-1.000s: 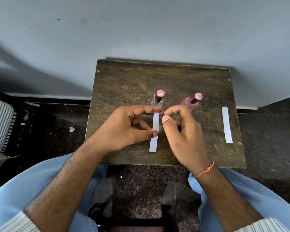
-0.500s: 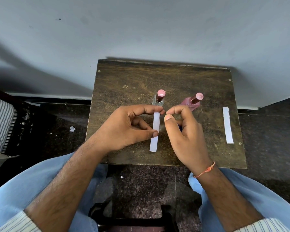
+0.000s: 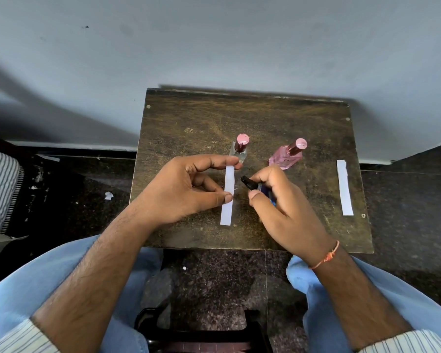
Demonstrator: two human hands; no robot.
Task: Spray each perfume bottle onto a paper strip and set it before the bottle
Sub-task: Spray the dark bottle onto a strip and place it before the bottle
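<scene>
My left hand pinches a white paper strip between forefinger and thumb, holding it above the wooden table. My right hand grips a small blue perfume bottle with a black nozzle that points left at the strip. Behind the hands stand a clear bottle with a pink cap and a pink bottle with a pink cap. A second white strip lies flat near the table's right edge.
The table's far edge meets a grey wall. A dark speckled floor surrounds the table. My knees in light blue trousers flank its near edge. A striped cloth sits at far left.
My right hand has drawn slightly right and tilted, so the blue bottle's black nozzle now shows, aimed at the strip. My left hand keeps the strip in the same place.
</scene>
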